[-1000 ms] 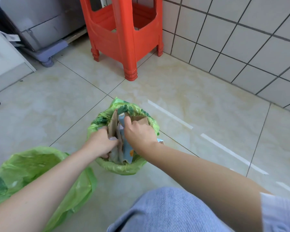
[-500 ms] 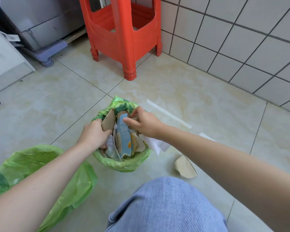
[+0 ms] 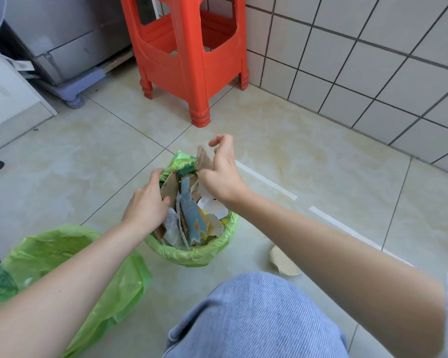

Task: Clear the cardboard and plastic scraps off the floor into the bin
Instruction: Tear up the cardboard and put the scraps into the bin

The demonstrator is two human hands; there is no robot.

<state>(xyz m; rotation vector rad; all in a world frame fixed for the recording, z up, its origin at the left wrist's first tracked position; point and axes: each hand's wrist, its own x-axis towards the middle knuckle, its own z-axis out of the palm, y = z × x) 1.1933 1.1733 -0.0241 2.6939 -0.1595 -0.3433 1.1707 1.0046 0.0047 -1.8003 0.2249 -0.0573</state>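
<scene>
A small bin lined with a green bag [image 3: 192, 251] stands on the floor in front of me, stuffed with scraps standing on end: brown cardboard [image 3: 170, 188], a blue printed piece [image 3: 192, 215] and white plastic [image 3: 212, 205]. My left hand [image 3: 146, 205] grips the brown cardboard at the bin's left side, thumb on its front. My right hand [image 3: 221, 174] hovers over the far right of the bin with loosely curled, spread fingers, touching a tall brown cardboard piece [image 3: 204, 157]. A beige cardboard scrap [image 3: 285, 263] lies on the floor right of the bin.
A second green bag [image 3: 62, 257] lies open at the left. White strips [image 3: 267, 180] lie on the tiles to the right. A red plastic stool [image 3: 189, 47] stands behind the bin by the tiled wall [image 3: 360, 60]. My knee in jeans [image 3: 256, 319] is in front.
My right hand has risen from pushing scraps down and opened its fingers over the bin's far side. The left hand stays on the brown cardboard. The beige floor scrap has come into view.
</scene>
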